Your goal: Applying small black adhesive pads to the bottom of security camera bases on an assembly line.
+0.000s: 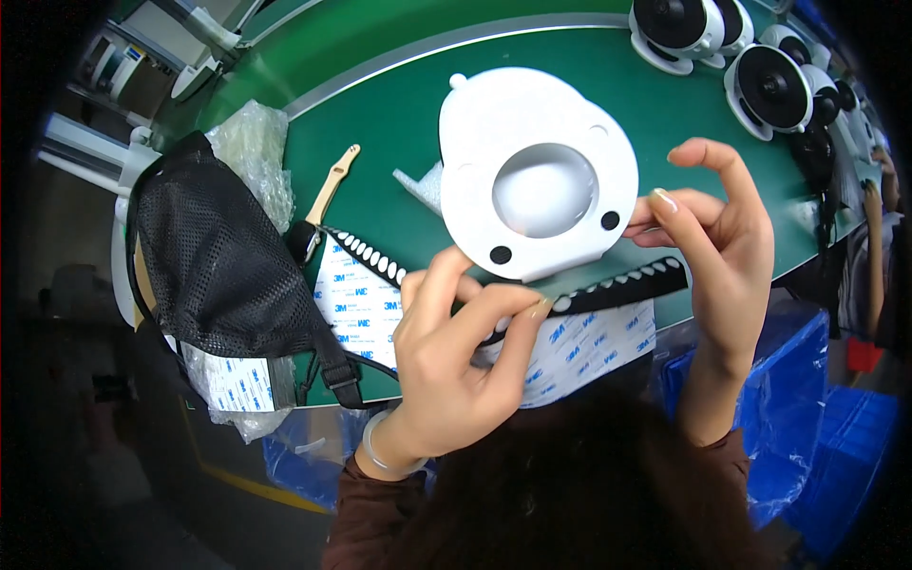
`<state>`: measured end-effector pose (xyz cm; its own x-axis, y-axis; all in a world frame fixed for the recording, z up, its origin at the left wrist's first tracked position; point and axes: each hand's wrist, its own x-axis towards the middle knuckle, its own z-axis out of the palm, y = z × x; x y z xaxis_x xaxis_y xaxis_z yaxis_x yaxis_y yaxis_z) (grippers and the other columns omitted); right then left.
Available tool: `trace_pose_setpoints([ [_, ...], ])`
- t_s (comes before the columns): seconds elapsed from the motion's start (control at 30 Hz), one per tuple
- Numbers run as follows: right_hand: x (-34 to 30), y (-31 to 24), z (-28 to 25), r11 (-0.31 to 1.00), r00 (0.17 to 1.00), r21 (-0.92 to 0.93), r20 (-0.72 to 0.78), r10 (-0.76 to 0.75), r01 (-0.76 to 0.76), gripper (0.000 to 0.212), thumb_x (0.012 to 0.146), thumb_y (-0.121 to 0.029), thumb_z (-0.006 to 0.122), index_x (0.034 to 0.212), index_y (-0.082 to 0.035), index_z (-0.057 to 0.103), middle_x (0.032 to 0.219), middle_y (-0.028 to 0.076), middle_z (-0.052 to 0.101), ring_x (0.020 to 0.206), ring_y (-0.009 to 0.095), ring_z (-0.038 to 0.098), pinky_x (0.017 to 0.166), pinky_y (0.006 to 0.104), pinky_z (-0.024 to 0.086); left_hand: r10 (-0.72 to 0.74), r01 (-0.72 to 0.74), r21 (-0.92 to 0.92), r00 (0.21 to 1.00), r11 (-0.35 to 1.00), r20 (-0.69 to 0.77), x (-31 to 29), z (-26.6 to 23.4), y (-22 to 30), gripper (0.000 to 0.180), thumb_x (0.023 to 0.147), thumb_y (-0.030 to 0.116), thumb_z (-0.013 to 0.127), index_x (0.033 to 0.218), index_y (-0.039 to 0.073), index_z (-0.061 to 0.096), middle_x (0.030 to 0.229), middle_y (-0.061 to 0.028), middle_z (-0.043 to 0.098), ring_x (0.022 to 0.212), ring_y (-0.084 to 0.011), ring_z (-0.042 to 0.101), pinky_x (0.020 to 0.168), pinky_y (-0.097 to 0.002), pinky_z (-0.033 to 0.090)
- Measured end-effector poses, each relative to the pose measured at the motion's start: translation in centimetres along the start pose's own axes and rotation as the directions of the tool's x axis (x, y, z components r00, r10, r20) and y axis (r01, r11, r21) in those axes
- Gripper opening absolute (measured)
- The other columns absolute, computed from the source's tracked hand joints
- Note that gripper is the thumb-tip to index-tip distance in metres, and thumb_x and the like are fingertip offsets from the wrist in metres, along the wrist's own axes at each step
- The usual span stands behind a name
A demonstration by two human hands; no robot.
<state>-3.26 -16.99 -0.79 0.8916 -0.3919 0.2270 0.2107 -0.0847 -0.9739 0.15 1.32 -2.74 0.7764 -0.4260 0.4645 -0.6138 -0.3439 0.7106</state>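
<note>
A white rounded plastic housing [480, 114] with a large round opening lies on the green table in front of me. Two black round pads, a left one [501, 255] and a right one [610, 220], sit on its near face. My left hand [461, 356] is closed, thumb and forefinger pinching a black strip of round pads [622, 290] with pale oval spots along it. That strip runs rightward below the housing. Beside the housing's right edge, my right hand [717, 228] has its forefinger raised and apart from the thumb; its lower fingertips reach the edge.
On the left lie a black mesh bag [223, 256], clear bubble wrap [256, 152] and a tan strap-like piece [334, 185]. Printed white backing sheets [589, 351] lie along the near edge. Several white-and-black round devices [774, 87] stand at the far right. Blue plastic-lined bins [788, 389] are below.
</note>
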Motion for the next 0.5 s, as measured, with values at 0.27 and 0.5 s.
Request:
trace_pose_setpoints([
  [0.27, -2.8, -2.1, -0.4, 0.656, 0.861, -0.560, 0.372, -0.346, 0.506, 0.025, 0.066, -0.009, 0.071, 0.089, -0.005, 0.064, 0.088, 0.009, 0.064, 0.086, 0.025, 0.062, 0.083, 0.0372, 0.046, 0.058, -0.054, 0.087, 0.997, 0.995, -0.049, -0.6, -1.9, 1.8, 0.018, 0.063, -0.002, 0.068, 0.079, 0.007, 0.068, 0.106, -0.0157, 0.051, 0.062, -0.0110, 0.045, 0.062, -0.0228, 0.039],
  [0.5, -3.1, -1.5, -0.6, 0.680, 0.867, -0.550, 0.406, -0.289, 0.484, 0.015, 0.069, -0.010, 0.068, 0.083, -0.009, 0.064, 0.072, 0.003, 0.059, 0.069, 0.019, 0.059, 0.082, 0.0383, 0.045, 0.137, -0.142, 0.038, 0.985, 0.989, 0.102, 0.3, -2.1, 2.3, 0.018, 0.063, 0.001, 0.069, 0.079, 0.007, 0.066, 0.062, 0.0008, 0.052, 0.055, -0.0154, 0.041, 0.060, -0.0269, 0.028],
])
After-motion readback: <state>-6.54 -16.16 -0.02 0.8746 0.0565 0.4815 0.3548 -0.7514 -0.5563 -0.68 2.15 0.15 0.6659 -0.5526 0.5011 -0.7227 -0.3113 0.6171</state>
